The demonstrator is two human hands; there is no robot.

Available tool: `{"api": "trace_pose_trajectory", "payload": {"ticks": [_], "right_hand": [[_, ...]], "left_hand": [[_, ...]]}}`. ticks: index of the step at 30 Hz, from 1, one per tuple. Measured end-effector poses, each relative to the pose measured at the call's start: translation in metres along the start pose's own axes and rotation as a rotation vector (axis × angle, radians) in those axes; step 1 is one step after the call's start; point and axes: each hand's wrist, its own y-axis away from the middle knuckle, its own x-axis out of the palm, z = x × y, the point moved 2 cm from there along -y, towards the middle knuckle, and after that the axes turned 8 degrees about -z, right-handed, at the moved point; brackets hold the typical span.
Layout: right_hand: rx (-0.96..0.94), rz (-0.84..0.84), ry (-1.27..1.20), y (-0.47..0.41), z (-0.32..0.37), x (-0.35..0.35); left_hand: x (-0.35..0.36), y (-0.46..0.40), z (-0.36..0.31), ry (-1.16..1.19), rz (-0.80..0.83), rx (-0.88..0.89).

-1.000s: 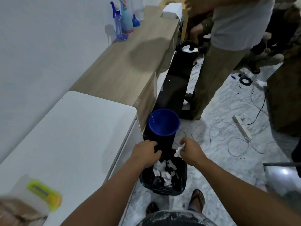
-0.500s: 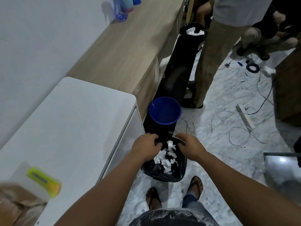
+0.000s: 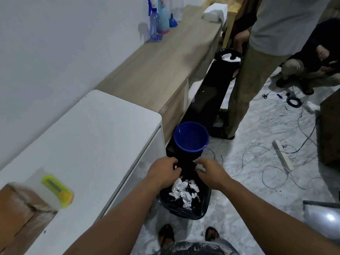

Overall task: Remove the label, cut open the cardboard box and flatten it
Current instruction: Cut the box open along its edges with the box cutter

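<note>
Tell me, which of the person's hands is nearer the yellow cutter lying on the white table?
The left hand. It hovers over the black bin's rim on the table's side, while the right hand is over the rim's far side, farther from the yellow cutter.

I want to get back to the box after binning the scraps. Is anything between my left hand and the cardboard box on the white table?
Nothing visible blocks it. The left hand is over the black bin on the floor; the cardboard box sits at the white table's near-left corner, with only the yellow utility knife beside it.

Between the white tabletop (image 3: 82, 144) edge and open floor (image 3: 248, 181), the blue bucket (image 3: 191, 137) blocks just beyond the bin (image 3: 185, 210).
</note>
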Motion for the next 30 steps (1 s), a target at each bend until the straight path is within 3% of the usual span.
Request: {"api": "trace_pose_trajectory", "payload": {"ticks": [11, 20, 30], "right_hand": [[-0.433, 0.136, 0.073, -0.011, 0.053, -0.027], [-0.759, 0.336, 0.087, 0.032, 0.134, 0.029], [-0.893, 0.447, 0.095, 0.079, 0.225, 0.097]], "left_hand": [[-0.022, 0.074, -0.001, 0.142, -0.292, -0.351], [-0.020, 0.197, 0.036, 0.221, -0.534, -0.710], [-0.043, 0.305, 0.104, 0.276, -0.767, -0.919]]}}
